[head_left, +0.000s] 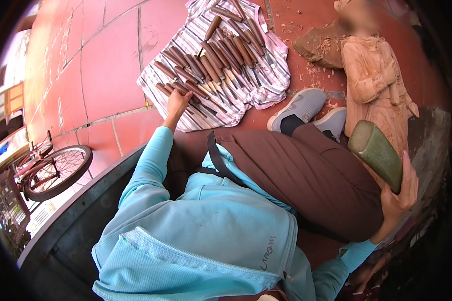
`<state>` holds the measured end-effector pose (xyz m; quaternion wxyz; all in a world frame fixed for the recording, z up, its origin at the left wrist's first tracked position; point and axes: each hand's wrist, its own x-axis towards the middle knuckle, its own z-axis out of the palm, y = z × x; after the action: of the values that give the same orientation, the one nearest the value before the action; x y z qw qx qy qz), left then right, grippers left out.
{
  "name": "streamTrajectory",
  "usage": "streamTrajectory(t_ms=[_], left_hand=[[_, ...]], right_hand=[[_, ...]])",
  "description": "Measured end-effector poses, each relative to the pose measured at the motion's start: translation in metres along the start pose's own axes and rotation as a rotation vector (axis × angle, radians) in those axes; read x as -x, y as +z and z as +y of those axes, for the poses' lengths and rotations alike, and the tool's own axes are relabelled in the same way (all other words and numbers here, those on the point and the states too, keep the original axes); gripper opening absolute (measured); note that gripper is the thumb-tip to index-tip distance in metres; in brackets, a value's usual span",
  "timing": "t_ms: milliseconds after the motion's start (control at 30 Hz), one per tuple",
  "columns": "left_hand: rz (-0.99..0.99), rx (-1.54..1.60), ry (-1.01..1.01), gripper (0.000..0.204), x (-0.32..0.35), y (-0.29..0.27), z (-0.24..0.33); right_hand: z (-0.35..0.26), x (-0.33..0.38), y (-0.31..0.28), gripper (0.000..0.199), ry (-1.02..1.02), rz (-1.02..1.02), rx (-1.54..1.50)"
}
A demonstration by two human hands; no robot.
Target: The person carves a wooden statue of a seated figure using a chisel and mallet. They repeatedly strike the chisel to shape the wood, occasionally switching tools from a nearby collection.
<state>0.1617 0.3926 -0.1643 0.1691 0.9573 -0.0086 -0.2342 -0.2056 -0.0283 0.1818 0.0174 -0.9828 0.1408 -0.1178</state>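
Red floor tiles (110, 60) form the background. Upper centre: wooden-handled chisels (220, 54) on striped cloth (198, 27), left hand (178, 103) at their handles, grip indeterminable. Right: right hand (401, 193) clasping green block (378, 153).

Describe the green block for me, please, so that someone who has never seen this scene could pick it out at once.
Find the carved wooden figure at the right of the view. Overlapping its lower part in the picture is the green block, held in the right hand. Its solid dull green sets it apart from the figure's pale wood and the brown trousers nearby.
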Motion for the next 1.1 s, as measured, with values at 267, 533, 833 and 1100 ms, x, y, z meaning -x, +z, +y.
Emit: streamTrajectory(t_ms=[267,533,833,1100], left_hand=[[-0.018,0.003,0.119,0.027,0.009,0.006,0.047],[-0.257,0.122,-0.005,0.027,-0.009,0.012,0.058],[-0.431,0.888,-0.306,0.024,-0.013,0.020,0.053],[-0.465,0.678,-0.094,0.019,-0.010,0.028,0.046]], right_hand=[[-0.001,-0.006,-0.002,0.050,-0.051,-0.016,0.034],[-0.001,-0.007,-0.002,0.054,-0.039,-0.017,0.019],[-0.001,-0.005,0.000,0.056,-0.024,-0.011,0.001],[-0.001,-0.006,-0.001,0.057,-0.026,-0.014,-0.003]])
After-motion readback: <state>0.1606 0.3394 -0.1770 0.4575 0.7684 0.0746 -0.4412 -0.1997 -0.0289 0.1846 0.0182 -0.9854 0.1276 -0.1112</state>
